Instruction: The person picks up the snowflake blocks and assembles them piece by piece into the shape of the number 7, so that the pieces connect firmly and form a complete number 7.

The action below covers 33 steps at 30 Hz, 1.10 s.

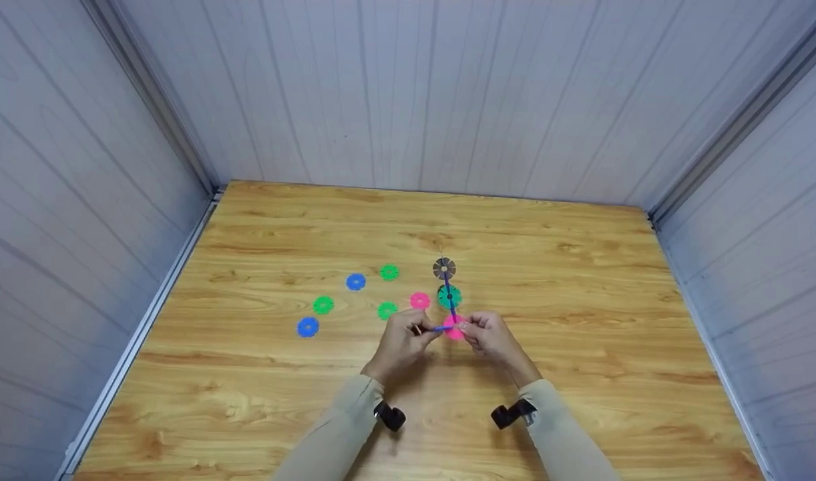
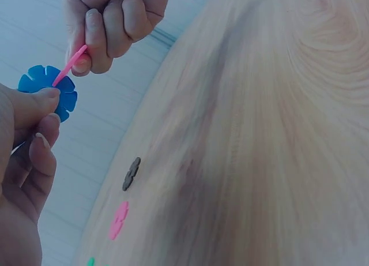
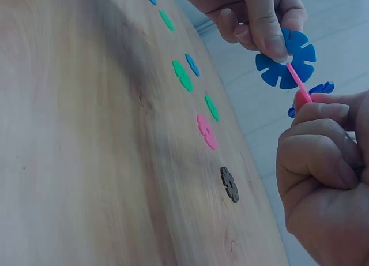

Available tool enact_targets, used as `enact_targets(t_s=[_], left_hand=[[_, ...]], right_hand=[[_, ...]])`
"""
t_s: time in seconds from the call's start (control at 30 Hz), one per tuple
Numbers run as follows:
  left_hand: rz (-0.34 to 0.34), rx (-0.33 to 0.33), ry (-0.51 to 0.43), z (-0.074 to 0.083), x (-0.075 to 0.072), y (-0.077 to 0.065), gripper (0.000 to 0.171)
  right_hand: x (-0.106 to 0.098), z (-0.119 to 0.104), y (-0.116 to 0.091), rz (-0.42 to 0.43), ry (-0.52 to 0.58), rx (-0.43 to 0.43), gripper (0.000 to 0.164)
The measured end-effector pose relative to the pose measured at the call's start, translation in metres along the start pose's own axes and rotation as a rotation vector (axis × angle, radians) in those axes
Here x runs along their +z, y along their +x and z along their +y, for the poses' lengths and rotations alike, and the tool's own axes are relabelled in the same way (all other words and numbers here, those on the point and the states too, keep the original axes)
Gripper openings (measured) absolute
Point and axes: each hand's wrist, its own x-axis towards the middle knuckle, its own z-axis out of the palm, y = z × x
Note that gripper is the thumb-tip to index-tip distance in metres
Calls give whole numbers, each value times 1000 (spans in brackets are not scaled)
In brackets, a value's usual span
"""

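My left hand (image 1: 404,337) pinches a blue notched interlocking disc (image 3: 300,55) between thumb and fingers. A pink interlocking disc (image 1: 455,332) is pinched by my right hand (image 1: 493,339); in both wrist views it stands edge-on against the blue disc, its rim at a slot. How deep it sits cannot be told. From the pink disc a line of discs runs away from me in the head view: a dark blue one edge-on (image 1: 453,310), a teal disc (image 1: 451,296), another edge-on piece, and a grey disc (image 1: 439,269), seemingly joined. The right fingers partly hide the pink disc.
Loose discs lie on the wooden table (image 1: 248,401), left of the line: a pink one (image 1: 419,300), several green ones (image 1: 389,272) and two blue ones (image 1: 308,327). A grey disc (image 3: 229,184) lies beyond the loose pink one. Pale panel walls (image 1: 394,93) enclose the table.
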Motion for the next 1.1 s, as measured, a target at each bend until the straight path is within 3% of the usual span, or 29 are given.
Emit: enact_targets(t_s=[0.23, 0.47, 0.8, 1.1], left_hand=[[-17, -13, 14, 3, -2, -4, 8], [-31, -24, 104, -33, -3, -11, 10], [-19, 61, 232, -31, -5, -9, 9], [-7, 67, 221, -32, -7, -7, 10]], right_hand=[[1, 5, -3, -41, 12, -45, 27], [5, 9, -8, -29, 33, -22, 17], [5, 9, -3, -48, 20, -109, 26], [6, 16, 0, -44, 17, -150, 31]])
